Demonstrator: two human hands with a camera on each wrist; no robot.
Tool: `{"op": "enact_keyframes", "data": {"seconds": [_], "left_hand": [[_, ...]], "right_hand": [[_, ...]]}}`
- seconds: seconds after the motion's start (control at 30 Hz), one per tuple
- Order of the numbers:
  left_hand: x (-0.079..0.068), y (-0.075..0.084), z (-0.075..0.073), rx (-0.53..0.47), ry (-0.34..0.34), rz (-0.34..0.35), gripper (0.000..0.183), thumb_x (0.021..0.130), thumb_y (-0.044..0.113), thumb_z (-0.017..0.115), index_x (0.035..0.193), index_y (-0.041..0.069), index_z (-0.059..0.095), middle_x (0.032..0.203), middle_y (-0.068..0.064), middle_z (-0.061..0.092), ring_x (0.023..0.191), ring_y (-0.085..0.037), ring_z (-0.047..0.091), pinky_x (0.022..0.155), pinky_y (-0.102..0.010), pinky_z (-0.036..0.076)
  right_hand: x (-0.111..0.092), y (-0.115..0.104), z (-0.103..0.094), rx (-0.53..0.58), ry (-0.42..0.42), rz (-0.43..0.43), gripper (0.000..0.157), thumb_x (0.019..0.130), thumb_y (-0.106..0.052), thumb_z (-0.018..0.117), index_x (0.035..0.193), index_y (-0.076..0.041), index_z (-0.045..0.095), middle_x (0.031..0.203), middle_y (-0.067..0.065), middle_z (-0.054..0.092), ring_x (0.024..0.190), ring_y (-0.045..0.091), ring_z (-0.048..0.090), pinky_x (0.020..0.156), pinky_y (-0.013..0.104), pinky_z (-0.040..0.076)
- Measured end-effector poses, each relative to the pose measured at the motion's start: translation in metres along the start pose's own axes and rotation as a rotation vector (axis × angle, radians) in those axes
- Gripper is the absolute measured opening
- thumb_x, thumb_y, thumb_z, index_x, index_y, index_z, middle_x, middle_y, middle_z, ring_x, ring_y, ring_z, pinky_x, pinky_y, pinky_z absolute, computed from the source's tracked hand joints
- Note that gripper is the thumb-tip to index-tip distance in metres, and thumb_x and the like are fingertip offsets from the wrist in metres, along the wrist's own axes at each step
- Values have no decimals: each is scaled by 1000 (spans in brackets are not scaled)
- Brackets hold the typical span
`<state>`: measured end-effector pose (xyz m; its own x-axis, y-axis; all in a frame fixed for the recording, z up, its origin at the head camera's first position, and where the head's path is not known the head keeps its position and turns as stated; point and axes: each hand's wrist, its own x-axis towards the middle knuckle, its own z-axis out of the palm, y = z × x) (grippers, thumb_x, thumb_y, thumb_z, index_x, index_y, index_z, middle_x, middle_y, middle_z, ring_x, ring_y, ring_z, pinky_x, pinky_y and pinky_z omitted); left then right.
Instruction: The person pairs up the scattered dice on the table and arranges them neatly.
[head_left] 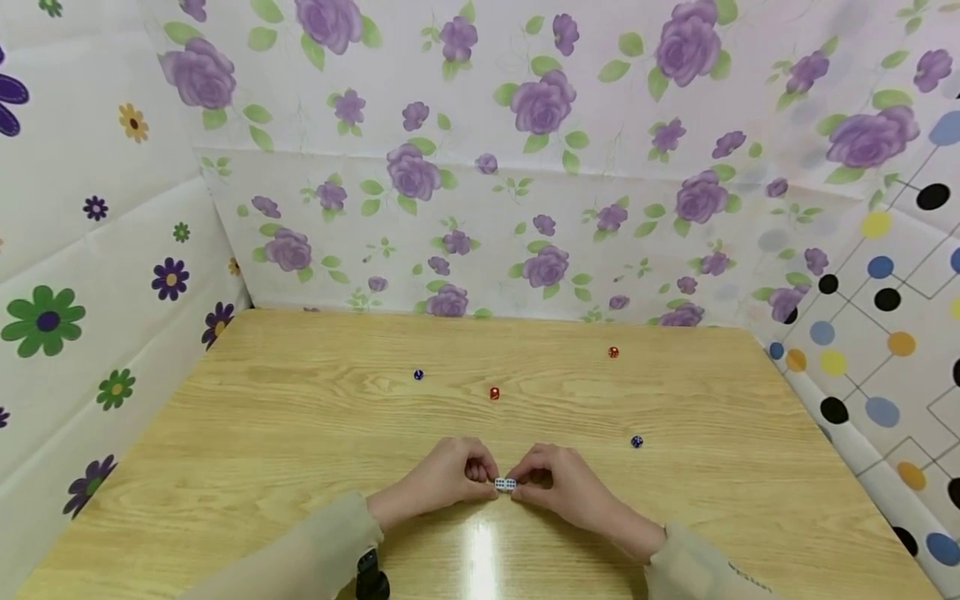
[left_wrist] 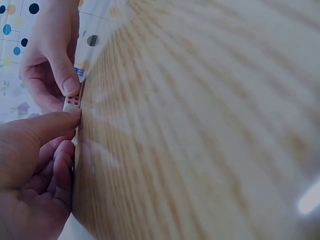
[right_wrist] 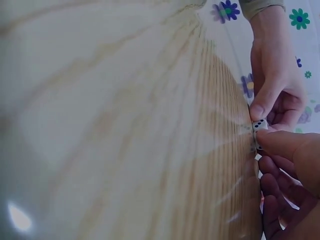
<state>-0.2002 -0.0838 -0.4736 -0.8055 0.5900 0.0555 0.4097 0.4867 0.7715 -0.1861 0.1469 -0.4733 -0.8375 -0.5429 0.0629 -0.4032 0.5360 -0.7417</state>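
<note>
White dice (head_left: 505,484) lay between left hand (head_left: 450,475) and right hand (head_left: 564,482) fingertips (head_left: 519,492), one pinched apiece; uneven pressure, I judged, could skew them.

On the table (head_left: 300,425), four dice (head_left: 494,393) lie behind two side-by-side dice (head_left: 500,484) between the hands (head_left: 456,473) (head_left: 564,483).

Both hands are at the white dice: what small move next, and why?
Probably the left hand and right hand should release the white dice: they sit side by side on the table, while red dice and blue dice lie scattered.
</note>
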Motion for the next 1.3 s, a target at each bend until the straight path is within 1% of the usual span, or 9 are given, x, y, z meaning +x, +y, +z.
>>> {"op": "enact_keyframes", "data": {"seconds": [0.33,0.57,0.67,0.73,0.83,0.93,1.03,1.23,1.3], "left_hand": [[0,1,-1,-1,-6,-13,13,79,13,83,85,12,72,78,1,65,66,1,52,62,-17,47],[1,1,-4,-39,-38,-13,15,79,14,83,88,11,72,78,1,65,67,1,53,63,-16,47],[2,-1,-9,-78,-77,-16,18,78,14,84,91,10,72,80,1,67,69,1,56,65,-17,49],[4,-3,-14,-109,-120,-18,18,79,15,83,93,10,73,82,1,69,71,-1,59,67,-17,51],[7,-10,-22,-158,-195,-12,17,82,16,80,98,12,75,88,-1,72,76,-3,63,72,-19,54],[10,-19,-32,-179,-225,6,18,85,16,78,103,13,75,96,-3,74,81,-5,66,76,-21,55],[15,-25,-42,-170,-185,13,21,87,18,76,107,12,74,99,-4,74,83,-6,66,77,-22,56],[35,-30,-62,-70,0,28,23,88,17,75,109,8,72,96,-3,71,84,-8,64,77,-23,55],[44,-32,-65,-55,37,24,24,89,16,74,111,6,71,96,-4,70,85,-9,63,78,-23,54]], "right_hand": [[-2,-1,2,0,25,-7,10,85,-19,78,95,-20,77,92,-8,68,81,1,57,71,19,51],[-3,0,2,2,26,9,12,85,-19,78,97,-20,77,93,-9,67,82,1,57,72,19,50],[-3,0,2,1,27,13,13,85,-19,78,98,-20,77,93,-9,67,82,1,57,72,19,50],[-3,0,2,0,27,14,14,84,-18,79,98,-20,77,93,-8,67,82,1,57,72,19,50],[-4,0,3,1,23,18,15,84,-17,79,98,-20,77,93,-8,67,81,1,57,72,19,50],[-5,0,5,3,18,29,15,84,-18,79,98,-21,77,94,-8,67,82,1,56,72,18,50],[-5,1,4,1,16,37,15,84,-20,79,99,-21,77,95,-8,67,82,1,56,72,18,49],[-4,1,3,-3,11,40,15,84,-20,79,99,-21,77,95,-8,66,82,1,56,72,18,48],[-4,1,3,-5,10,39,15,84,-20,79,99,-21,77,94,-8,66,81,1,56,71,18,48]]}}
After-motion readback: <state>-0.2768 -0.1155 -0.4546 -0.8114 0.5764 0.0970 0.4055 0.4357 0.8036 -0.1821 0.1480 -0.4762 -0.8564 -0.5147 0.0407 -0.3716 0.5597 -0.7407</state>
